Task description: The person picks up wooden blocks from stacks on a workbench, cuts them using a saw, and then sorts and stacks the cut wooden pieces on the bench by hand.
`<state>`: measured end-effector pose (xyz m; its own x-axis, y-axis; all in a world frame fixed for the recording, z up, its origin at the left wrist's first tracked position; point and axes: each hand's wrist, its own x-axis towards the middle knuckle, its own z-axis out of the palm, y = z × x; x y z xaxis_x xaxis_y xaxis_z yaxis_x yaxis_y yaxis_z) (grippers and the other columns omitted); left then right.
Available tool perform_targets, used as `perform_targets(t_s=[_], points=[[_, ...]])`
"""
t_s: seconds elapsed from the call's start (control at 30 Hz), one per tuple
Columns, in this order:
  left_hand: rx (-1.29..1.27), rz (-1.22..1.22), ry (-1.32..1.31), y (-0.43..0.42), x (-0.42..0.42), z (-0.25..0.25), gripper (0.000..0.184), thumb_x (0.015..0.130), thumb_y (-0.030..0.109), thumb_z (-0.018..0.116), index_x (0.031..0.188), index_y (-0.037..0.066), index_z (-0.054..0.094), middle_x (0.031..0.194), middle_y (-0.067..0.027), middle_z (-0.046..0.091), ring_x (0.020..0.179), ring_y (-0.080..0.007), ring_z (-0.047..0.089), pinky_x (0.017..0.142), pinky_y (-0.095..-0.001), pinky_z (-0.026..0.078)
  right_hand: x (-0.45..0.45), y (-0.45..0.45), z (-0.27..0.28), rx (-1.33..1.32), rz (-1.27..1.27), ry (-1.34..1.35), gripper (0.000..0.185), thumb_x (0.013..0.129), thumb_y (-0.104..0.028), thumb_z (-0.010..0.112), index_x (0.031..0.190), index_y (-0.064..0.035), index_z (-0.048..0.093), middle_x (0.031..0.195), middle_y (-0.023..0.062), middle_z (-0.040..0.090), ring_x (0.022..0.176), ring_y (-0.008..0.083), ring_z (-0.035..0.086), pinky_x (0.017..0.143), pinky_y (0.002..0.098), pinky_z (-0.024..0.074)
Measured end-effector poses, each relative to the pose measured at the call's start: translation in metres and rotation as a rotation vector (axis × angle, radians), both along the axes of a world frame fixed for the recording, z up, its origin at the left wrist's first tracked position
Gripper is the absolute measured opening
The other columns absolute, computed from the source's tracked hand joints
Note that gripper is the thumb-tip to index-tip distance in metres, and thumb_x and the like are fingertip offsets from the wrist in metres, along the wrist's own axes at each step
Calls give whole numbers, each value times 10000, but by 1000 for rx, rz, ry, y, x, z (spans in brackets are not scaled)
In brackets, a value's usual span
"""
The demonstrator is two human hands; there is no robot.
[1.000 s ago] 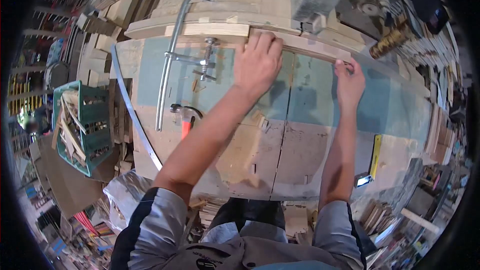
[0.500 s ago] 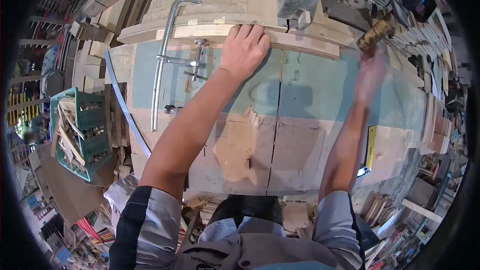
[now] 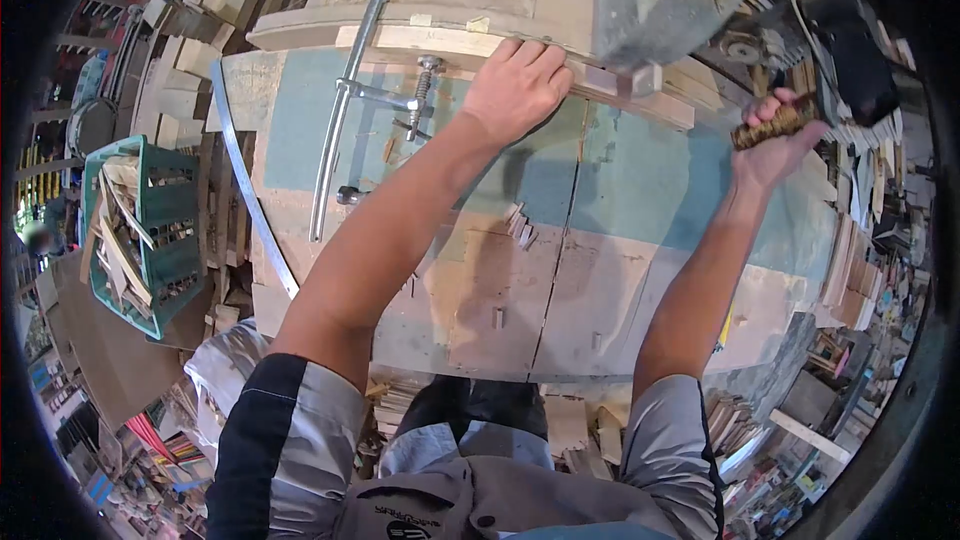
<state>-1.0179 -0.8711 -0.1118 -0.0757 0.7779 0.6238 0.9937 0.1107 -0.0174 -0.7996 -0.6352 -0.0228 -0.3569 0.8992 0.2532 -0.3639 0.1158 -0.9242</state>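
My left hand (image 3: pixel 520 90) presses over a pale wooden strip (image 3: pixel 430 37), fingers bent across its far side. This strip lies along the back of the bench, and a steel bar clamp (image 3: pixel 352 90) is set across it to the left of the hand. Out to the right, my right hand (image 3: pixel 768 152) is closed round a short, mottled brown cylinder (image 3: pixel 776 124), held above the bench and tilted slightly; its exact kind is unclear. The strip's end beyond the left hand passes below a dusty, clear guard (image 3: pixel 680 0).
A green crate (image 3: pixel 172 240) of wood offcuts stands left. A metal ruler (image 3: pixel 246 178) lies along the left side of the bench (image 3: pixel 610 310). Small wood bits (image 3: pixel 520 225) sit near a dark slot. A black machine part (image 3: pixel 852 55) is close to my right hand.
My right hand has moved outward to the right, and the cylinder has turned nearer to level. The left hand stays on the strip; the whole view has shifted somewhat.
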Motion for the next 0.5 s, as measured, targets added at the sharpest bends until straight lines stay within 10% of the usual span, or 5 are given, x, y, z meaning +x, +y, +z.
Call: perform_targets(t_s=[0.27, 0.5], points=[[32, 2, 21, -4, 0, 4, 88, 800, 193, 603, 821, 116, 641, 925, -13, 575, 942, -193, 577, 835, -345, 457, 43, -42, -1, -59, -72, 26, 812, 851, -836, 482, 1021, -50, 589, 732, 11, 520, 597, 126, 457, 560, 260, 401], [-4, 31, 39, -4, 0, -1, 91, 840, 202, 594, 862, 137, 655, 959, 7, 583, 969, -174, 576, 856, -346, 447, 74, -72, -3, -51, -116, -1, 819, 941, -809, 283, 995, -52, 593, 680, 27, 504, 576, 149, 451, 534, 266, 372]])
